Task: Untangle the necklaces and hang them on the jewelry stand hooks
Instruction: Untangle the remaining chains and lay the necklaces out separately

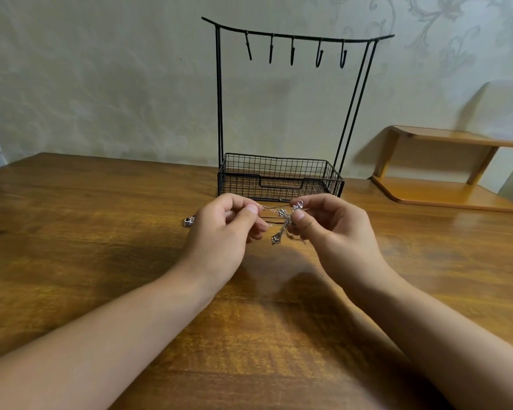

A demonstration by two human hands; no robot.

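A tangle of silver necklaces with an ornate cross pendant hangs between my two hands, just above the wooden table. My left hand pinches the chain at its left end between thumb and fingers. My right hand pinches the tangle on the right, near a clasp. A small dark charm lies on the table just left of my left hand. The black wire jewelry stand is right behind my hands, with several bare hooks on its top bar.
The stand's mesh basket sits directly behind the hands, against the patterned wall. A small wooden shelf unit stands at the back right of the table.
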